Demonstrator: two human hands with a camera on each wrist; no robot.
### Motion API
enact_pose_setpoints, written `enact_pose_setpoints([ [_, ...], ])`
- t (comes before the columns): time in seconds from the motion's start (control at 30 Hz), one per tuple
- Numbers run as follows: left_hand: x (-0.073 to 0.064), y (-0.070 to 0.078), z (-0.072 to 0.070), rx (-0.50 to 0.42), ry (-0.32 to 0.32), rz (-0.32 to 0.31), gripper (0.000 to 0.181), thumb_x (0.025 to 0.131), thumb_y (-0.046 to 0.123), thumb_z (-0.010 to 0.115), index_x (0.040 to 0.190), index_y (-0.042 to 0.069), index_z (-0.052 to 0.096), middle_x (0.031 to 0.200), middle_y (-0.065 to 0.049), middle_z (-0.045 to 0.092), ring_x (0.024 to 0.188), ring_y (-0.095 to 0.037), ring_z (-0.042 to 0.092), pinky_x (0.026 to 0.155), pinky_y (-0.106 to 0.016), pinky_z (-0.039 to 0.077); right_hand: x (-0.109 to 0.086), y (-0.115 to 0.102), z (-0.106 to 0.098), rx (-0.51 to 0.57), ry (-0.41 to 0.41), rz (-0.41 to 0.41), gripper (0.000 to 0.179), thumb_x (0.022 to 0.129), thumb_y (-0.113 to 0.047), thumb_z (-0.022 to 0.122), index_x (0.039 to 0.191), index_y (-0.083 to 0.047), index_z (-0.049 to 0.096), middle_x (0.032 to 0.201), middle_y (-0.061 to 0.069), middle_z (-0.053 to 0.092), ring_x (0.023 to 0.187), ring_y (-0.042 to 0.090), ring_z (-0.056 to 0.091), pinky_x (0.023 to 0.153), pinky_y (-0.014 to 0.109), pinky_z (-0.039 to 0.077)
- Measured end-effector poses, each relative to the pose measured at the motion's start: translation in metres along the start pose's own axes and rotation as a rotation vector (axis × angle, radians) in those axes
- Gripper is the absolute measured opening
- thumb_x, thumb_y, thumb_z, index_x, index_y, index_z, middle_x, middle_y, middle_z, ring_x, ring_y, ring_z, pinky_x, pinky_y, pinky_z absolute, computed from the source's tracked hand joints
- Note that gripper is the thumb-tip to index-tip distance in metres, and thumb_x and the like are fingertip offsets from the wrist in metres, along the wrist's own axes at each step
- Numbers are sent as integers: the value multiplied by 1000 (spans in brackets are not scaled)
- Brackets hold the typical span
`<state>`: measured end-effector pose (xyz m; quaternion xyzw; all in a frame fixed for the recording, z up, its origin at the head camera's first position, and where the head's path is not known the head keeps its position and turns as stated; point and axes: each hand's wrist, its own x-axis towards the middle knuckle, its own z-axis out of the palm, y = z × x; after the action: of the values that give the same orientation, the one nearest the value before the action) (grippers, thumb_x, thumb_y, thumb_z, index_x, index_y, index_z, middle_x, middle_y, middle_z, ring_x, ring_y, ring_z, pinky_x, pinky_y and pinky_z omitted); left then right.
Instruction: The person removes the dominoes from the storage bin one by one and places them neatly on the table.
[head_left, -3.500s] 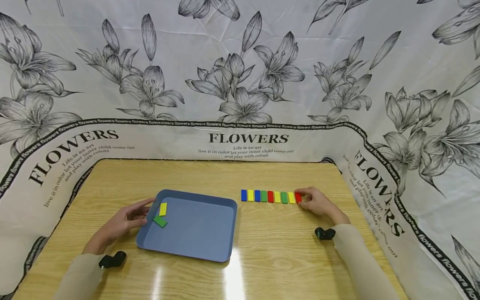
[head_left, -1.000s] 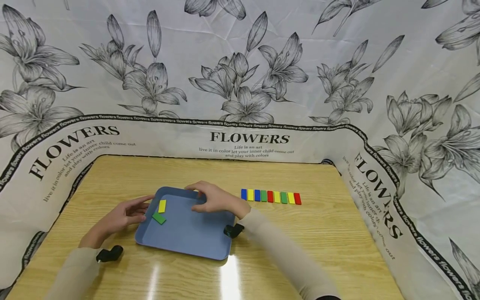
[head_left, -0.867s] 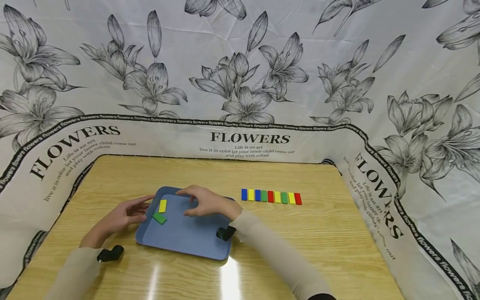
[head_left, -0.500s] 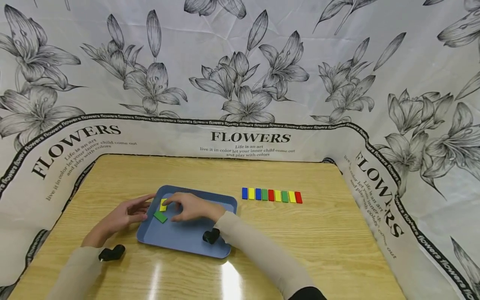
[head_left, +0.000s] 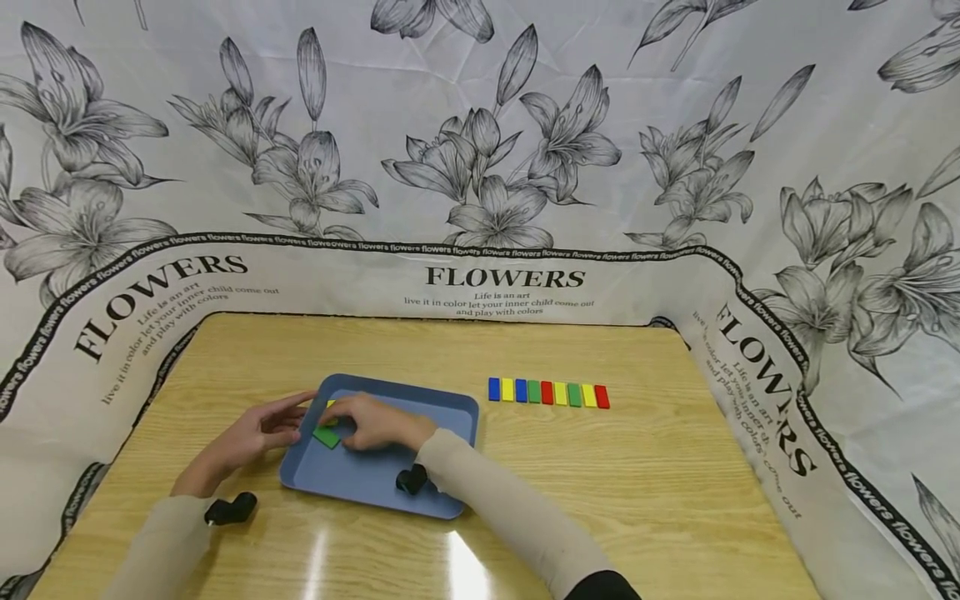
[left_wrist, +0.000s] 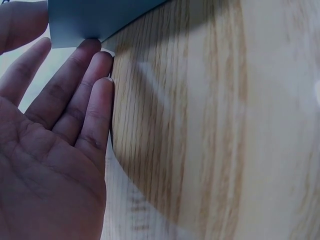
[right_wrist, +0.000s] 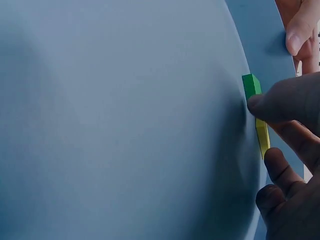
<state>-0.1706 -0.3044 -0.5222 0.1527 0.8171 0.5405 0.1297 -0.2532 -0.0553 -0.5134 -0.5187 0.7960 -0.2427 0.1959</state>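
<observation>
A blue-grey tray (head_left: 360,482) lies on the table with a green tile (head_left: 327,438) and a yellow tile (right_wrist: 263,137) near its left wall. My right hand (head_left: 375,422) reaches into the tray over both tiles. Its thumb touches the green tile in the right wrist view, while the index finger partly covers the yellow one in the head view. Whether it pinches a tile is not clear. Outside the tray's left side is my left hand (head_left: 255,435); its fingers (left_wrist: 90,107) are extended, and the tips touch the tray wall.
Right of the tray, a straight row of several blue, yellow, green and red tiles (head_left: 547,392) lies side by side on the wooden table (head_left: 600,483). A flower-printed cloth (head_left: 495,287) surrounds the table's back and sides.
My right hand left the red tile at the row's right end, crossed leftward over the tray and came down onto the green and yellow tiles. The left hand stayed at the tray.
</observation>
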Motion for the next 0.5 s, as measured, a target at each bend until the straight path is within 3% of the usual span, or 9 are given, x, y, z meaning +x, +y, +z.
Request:
enact_pose_setpoints([
  [0.13, 0, -1, 1, 3, 1, 3, 65, 102, 11, 64, 159, -2, 35, 146, -37, 50, 116, 4, 59, 91, -23, 55, -1, -1, 0, -48, 1, -15, 44, 95, -6, 68, 137, -14, 66, 141, 4, 63, 133, 13, 55, 116, 26, 37],
  [0.3, 0, -1, 0, 3, -3, 5, 65, 102, 11, 64, 159, -2, 34, 146, -37, 49, 118, 2, 59, 91, -23, 55, -3, -3, -2, -61, -14, -24, 43, 95, -5, 68, 137, -12, 66, 140, 5, 63, 130, 14, 57, 109, 20, 43],
  [0.5, 0, 0, 0, 0, -1, -13, 66, 102, 14, 64, 159, 0, 35, 148, -36, 48, 117, 6, 57, 92, -22, 54, -5, -4, -5, -55, 42, 17, 43, 98, -5, 65, 140, -12, 63, 145, 7, 58, 131, 16, 56, 104, 22, 45],
])
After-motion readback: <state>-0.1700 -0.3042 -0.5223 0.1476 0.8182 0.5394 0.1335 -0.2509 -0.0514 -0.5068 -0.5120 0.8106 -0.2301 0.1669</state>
